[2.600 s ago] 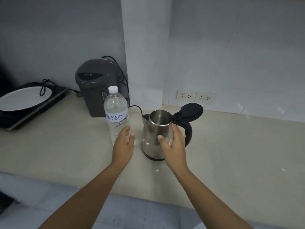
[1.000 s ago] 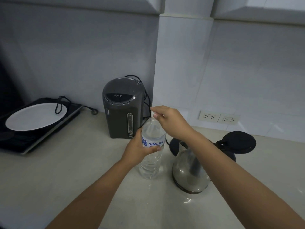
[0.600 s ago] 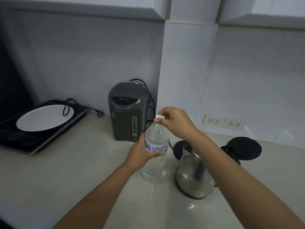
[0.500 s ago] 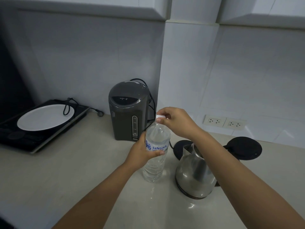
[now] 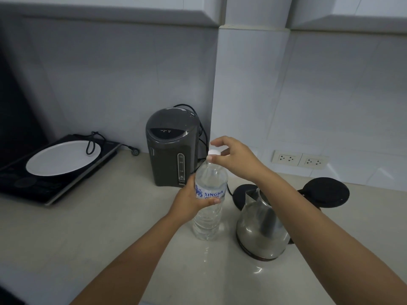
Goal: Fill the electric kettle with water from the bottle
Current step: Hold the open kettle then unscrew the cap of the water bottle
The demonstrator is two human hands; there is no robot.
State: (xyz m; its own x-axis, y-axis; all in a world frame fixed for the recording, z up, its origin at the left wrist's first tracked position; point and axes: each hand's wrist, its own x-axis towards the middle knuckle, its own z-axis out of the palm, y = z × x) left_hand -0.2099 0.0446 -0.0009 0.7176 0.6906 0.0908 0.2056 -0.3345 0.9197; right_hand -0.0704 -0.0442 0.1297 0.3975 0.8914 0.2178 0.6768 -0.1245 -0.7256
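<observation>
A clear plastic water bottle [image 5: 209, 219] with a blue-lettered label stands upright on the beige counter [image 5: 99, 234]. My left hand [image 5: 191, 200] is wrapped around its middle. My right hand [image 5: 234, 158] pinches the white cap [image 5: 214, 152] at the bottle's top between thumb and fingers. Just right of the bottle stands the steel electric kettle [image 5: 262, 230], its black lid [image 5: 326, 192] flipped open to the right. My right forearm crosses over the kettle and hides part of its opening and handle.
A dark grey water dispenser [image 5: 171, 148] stands behind the bottle against the wall, with its cord behind it. An induction hob [image 5: 44, 188] carrying a white plate [image 5: 63, 157] and a coiled cord lies at the left. Wall sockets [image 5: 299, 159] sit at the right.
My hands have gone from reaching towards the bottle and kettle to gripping the bottle and pinching its cap. In the last half second my right fingers shifted slightly on the cap.
</observation>
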